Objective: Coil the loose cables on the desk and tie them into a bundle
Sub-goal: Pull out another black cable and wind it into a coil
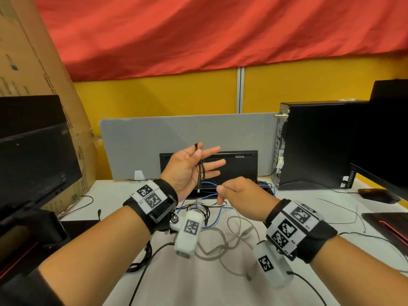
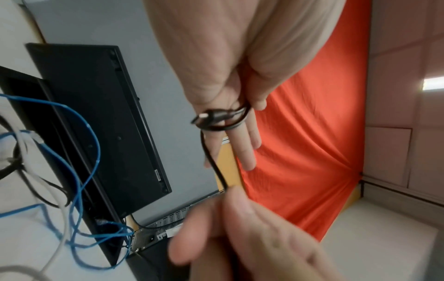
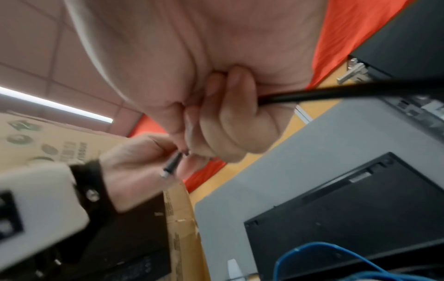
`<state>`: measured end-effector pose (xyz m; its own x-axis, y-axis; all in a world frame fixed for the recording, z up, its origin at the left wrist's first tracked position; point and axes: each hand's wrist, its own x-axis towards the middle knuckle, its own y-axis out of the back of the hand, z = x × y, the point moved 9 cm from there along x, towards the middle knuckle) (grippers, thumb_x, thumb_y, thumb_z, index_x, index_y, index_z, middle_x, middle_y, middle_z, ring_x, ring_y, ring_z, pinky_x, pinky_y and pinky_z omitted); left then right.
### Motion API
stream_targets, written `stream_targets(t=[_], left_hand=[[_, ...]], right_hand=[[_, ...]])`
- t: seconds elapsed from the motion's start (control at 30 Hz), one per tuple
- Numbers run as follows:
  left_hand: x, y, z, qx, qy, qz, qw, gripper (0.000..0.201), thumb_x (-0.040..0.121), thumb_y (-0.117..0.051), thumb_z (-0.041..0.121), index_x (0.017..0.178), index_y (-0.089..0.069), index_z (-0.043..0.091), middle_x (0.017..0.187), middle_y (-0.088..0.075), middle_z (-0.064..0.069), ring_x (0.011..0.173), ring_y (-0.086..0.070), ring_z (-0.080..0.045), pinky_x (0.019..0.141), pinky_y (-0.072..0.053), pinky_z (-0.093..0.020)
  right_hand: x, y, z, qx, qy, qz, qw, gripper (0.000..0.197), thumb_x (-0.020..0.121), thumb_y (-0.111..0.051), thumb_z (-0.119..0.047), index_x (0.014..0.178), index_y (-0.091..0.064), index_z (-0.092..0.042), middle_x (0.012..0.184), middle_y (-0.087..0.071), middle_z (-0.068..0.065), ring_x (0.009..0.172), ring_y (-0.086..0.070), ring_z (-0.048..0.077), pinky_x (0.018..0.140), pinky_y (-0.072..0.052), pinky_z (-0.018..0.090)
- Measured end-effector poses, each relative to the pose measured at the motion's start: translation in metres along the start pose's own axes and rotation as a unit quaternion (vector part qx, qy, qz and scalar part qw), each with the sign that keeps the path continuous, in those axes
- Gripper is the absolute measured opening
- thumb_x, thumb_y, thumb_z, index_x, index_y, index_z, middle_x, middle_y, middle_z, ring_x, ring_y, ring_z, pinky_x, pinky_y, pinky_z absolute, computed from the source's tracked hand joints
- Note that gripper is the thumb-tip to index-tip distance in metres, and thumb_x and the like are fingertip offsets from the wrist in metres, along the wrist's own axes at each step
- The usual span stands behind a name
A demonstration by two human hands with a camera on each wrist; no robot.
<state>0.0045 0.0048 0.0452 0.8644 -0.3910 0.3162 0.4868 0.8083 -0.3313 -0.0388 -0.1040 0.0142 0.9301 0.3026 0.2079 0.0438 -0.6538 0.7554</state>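
1. Black cable (image 1: 200,167), head view: thin, doubled into short loops and held up clear of the table (image 1: 220,290). Left hand (image 1: 189,168) raised, palm facing in, thumb pressing the loops against the palm while the other fingers stay spread. That leaves room to lay further turns. Right hand (image 1: 240,195) sits lower and nearer, fingers curled; judged to be feeding slack. Blue cable (image 1: 212,217), grey cable (image 1: 229,241) and other black leads lie loose and tangled on the table below, not yet gathered.

2. Left wrist view: black cable (image 2: 223,117) looped round the left fingers (image 2: 247,144), plug end (image 2: 204,116) at the loop. One strand runs down into the right hand (image 2: 240,233), whose grip is closed on it, thumb against fingers. Strand looks fairly straight between hands, which would keep turns even.

3. Right wrist view: right hand (image 3: 230,117) curled tight on the black cable (image 3: 336,93), which trails off to the right. Left hand (image 3: 141,163) beyond, plug (image 3: 171,165) hanging at its palm. Blurred; finer finger detail unclear.

4. Judgement: early in the coiling; tying not started.
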Motion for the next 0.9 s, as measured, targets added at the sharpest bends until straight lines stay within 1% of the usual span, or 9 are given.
stream_targets(t=[0.1,0.2,0.33,0.43,0.53,0.7,0.77,0.83,0.9], left_hand=[[-0.001,0.003,-0.004,0.033,0.005,-0.001,0.999,0.044,0.106,-0.033,0.014,0.147,-0.022,0.003,0.126,-0.066,-0.013,0.111,-0.065,-0.037,0.092,-0.049,-0.059],[-0.005,-0.004,-0.006,0.047,0.015,-0.017,0.999,0.042,0.105,-0.034,0.013,0.145,-0.027,0.004,0.123,-0.067,-0.013,0.107,-0.067,-0.036,0.092,-0.048,-0.06],[-0.015,-0.012,-0.016,0.086,0.038,-0.029,0.995,0.036,0.103,-0.035,0.005,0.137,-0.043,-0.005,0.109,-0.073,-0.009,0.099,-0.067,-0.026,0.084,-0.055,-0.036],[-0.023,-0.016,-0.026,0.108,0.066,-0.046,0.991,0.034,0.102,-0.035,0.004,0.13,-0.053,-0.002,0.1,-0.07,-0.015,0.071,-0.066,-0.025,0.076,-0.052,-0.035],[-0.03,-0.022,-0.031,0.105,0.078,-0.071,0.989,0.034,0.102,-0.034,0.007,0.125,-0.058,0.003,0.092,-0.071,-0.021,0.051,-0.053,-0.017,0.082,-0.042,-0.047],[-0.036,-0.029,-0.035,0.049,0.106,-0.099,0.988,0.038,0.103,-0.035,0.016,0.132,-0.053,0.001,0.064,-0.062,-0.011,0.046,-0.039,-0.013,0.097,-0.039,-0.065],[-0.037,-0.033,-0.033,0.021,0.112,-0.106,0.988,0.04,0.103,-0.037,0.022,0.132,-0.054,-0.001,0.059,-0.055,-0.008,0.045,-0.038,-0.012,0.098,-0.037,-0.07],[-0.039,-0.037,-0.03,0.003,0.104,-0.113,0.988,0.04,0.103,-0.038,0.02,0.133,-0.054,-0.002,0.057,-0.05,-0.006,0.044,-0.037,-0.011,0.099,-0.036,-0.073],[-0.04,-0.038,-0.028,-0.021,0.092,-0.112,0.989,0.04,0.103,-0.037,0.015,0.134,-0.051,-0.004,0.056,-0.049,-0.004,0.044,-0.037,-0.01,0.099,-0.034,-0.074]], right_hand=[[-0.01,-0.001,-0.024,0.003,0.018,-0.056,0.998,0.04,0.1,-0.044,-0.031,0.069,-0.068,-0.023,0.041,-0.047,-0.015,0.041,-0.045,-0.002,0.046,-0.032,0.009],[-0.018,0.002,-0.038,0.071,0.006,-0.081,0.994,0.034,0.097,-0.048,-0.02,0.069,-0.067,-0.018,0.039,-0.042,-0.012,0.032,-0.036,0.004,0.036,-0.028,0.013],[-0.023,0.012,-0.045,0.233,-0.025,-0.081,0.969,0.027,0.094,-0.047,-0.01,0.071,-0.061,-0.013,0.056,-0.037,0.005,0.035,-0.021,0.008,0.036,-0.018,0.014],[-0.018,0.028,-0.04,0.303,-0.025,-0.026,0.952,0.026,0.095,-0.046,-0.009,0.072,-0.056,-0.013,0.049,-0.033,-0.002,0.036,-0.019,0.008,0.038,-0.016,0.013],[-0.011,0.044,-0.024,0.321,-0.041,0.049,0.945,0.022,0.098,-0.046,-0.014,0.083,-0.062,-0.009,0.048,-0.032,-0.004,0.037,-0.019,0.008,0.039,-0.014,0.017],[-0.006,0.065,0.005,0.29,-0.059,0.18,0.938,0.022,0.094,-0.06,-0.027,0.083,-0.069,-0.01,0.048,-0.033,-0.003,0.035,-0.026,0.008,0.036,-0.022,0.02],[-0.007,0.07,0.012,0.245,-0.039,0.221,0.943,0.023,0.093,-0.062,-0.028,0.086,-0.072,-0.009,0.041,-0.041,-0.012,0.032,-0.034,0.003,0.036,-0.029,0.016],[-0.007,0.07,0.012,0.15,-0.008,0.239,0.959,0.024,0.096,-0.057,-0.029,0.088,-0.073,-0.013,0.041,-0.049,-0.019,0.041,-0.046,-0.003,0.044,-0.034,0.008],[-0.004,0.059,0.015,0.063,-0.004,0.221,0.973,0.03,0.099,-0.049,-0.031,0.086,-0.074,-0.02,0.054,-0.055,-0.018,0.056,-0.05,-0.003,0.058,-0.038,0.015]])
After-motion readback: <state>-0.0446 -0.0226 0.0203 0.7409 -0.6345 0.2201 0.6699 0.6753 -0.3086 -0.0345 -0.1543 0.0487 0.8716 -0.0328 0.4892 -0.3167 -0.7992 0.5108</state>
